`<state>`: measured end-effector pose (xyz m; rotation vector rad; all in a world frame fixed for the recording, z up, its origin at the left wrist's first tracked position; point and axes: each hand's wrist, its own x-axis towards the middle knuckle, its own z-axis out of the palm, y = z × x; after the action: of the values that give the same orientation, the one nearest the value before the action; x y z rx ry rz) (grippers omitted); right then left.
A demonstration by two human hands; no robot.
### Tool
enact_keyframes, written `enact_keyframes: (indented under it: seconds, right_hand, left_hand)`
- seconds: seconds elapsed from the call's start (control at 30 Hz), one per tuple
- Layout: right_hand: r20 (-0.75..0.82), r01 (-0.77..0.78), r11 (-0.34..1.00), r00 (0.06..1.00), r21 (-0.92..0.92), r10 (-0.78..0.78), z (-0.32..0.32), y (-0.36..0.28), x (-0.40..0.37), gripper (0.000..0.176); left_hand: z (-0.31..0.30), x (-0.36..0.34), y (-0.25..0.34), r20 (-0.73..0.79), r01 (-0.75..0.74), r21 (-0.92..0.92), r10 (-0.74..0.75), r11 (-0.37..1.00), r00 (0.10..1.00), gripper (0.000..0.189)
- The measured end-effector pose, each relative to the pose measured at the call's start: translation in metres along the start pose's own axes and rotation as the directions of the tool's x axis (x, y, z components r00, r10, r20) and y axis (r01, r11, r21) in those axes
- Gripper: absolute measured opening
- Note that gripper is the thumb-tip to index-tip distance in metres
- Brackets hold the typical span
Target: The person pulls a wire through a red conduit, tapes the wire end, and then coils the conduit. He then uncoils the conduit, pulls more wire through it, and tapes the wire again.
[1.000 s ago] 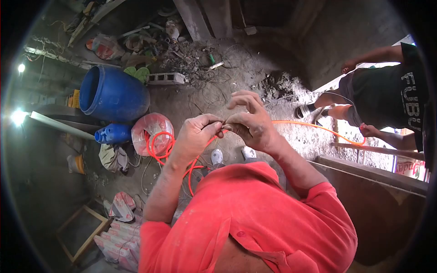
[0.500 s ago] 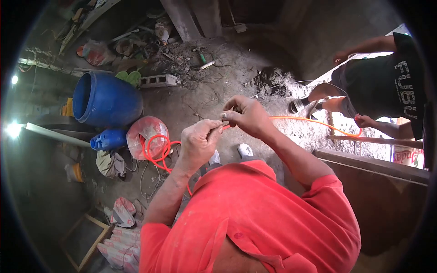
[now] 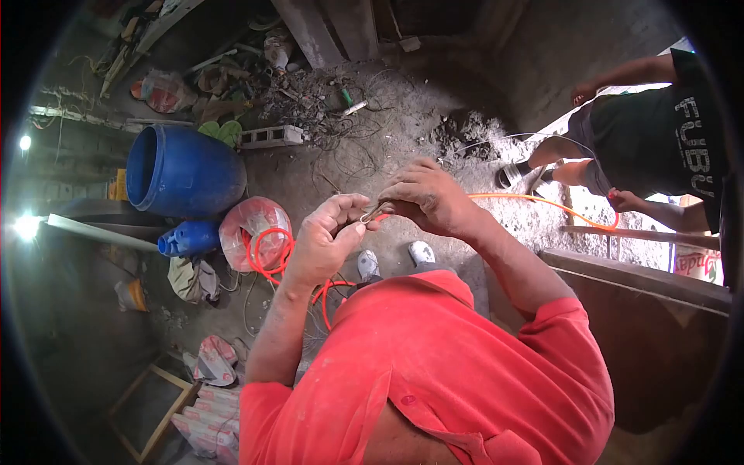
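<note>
In front of my chest, my left hand (image 3: 329, 236) and my right hand (image 3: 426, 198) meet at a thin looped wire (image 3: 371, 216). My right fingers curl around and pinch the wire, partly hiding it. The thumb and bent fingers of my left hand close on the loop from the other side. An orange hose (image 3: 542, 201) runs out to the right from behind my right hand, and a short bit of orange shows between the hands. More orange hose (image 3: 267, 267) lies coiled on the left by a clear plastic-wrapped roll (image 3: 232, 236).
A blue barrel (image 3: 198, 170) lies to the left, beside a small blue jug (image 3: 188, 238) and a hollow block (image 3: 271, 137). Rubble and wires cover the far floor. At right stands another person (image 3: 643, 139) in dark clothes, near a wooden board (image 3: 635, 279).
My left fingers have spread a little and turned, and the wire loop now shows between my hands. My right hand has rolled over, its fingers now covering more of the wire.
</note>
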<state>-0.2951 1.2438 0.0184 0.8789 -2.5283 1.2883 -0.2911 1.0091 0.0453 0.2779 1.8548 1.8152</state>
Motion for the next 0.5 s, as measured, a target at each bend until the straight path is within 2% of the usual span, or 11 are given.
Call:
enact_keyframes:
  seconds: [0.13,0.2,0.23,0.3,0.33,0.4,0.43,0.5]
  right_hand:
    - [0.077,-0.103,0.991,0.992,0.087,0.096,-0.002,0.0,0.0,0.016]
    - [0.047,-0.152,0.953,0.988,0.263,0.145,0.002,0.004,0.0,0.016]
    - [0.048,-0.152,0.952,0.988,0.264,0.145,0.002,0.004,0.001,0.016]
    - [0.091,-0.175,0.943,0.984,0.284,0.155,0.0,0.003,0.002,0.016]
    - [0.091,-0.175,0.943,0.984,0.283,0.155,-0.001,0.002,0.002,0.016]
    - [0.156,-0.315,0.887,0.948,0.338,0.277,-0.001,0.001,0.003,0.018]
    - [0.155,-0.316,0.887,0.948,0.337,0.279,-0.002,0.001,0.002,0.018]
    - [0.221,-0.356,0.885,0.928,0.3,0.299,-0.002,0.002,0.001,0.019]
  left_hand:
    - [-0.001,-0.003,0.002,0.06,-0.004,0.108,-0.002,0.994,0.998,0.041]
    - [0.005,-0.003,0.002,0.004,-0.037,0.068,0.037,0.997,0.999,0.031]
    - [0.006,-0.003,0.002,0.002,-0.036,0.068,0.036,0.997,0.999,0.031]
    - [0.007,0.0,0.002,-0.032,-0.051,0.285,0.063,0.957,0.997,0.021]
    - [0.009,0.001,0.004,-0.032,-0.052,0.285,0.063,0.957,0.997,0.021]
    - [0.014,0.001,0.01,-0.081,-0.039,0.498,0.091,0.866,0.993,0.013]
    - [0.015,0.001,0.009,-0.079,-0.04,0.498,0.091,0.866,0.993,0.013]
    - [0.017,0.003,0.006,-0.055,-0.161,0.532,0.224,0.831,0.973,0.014]
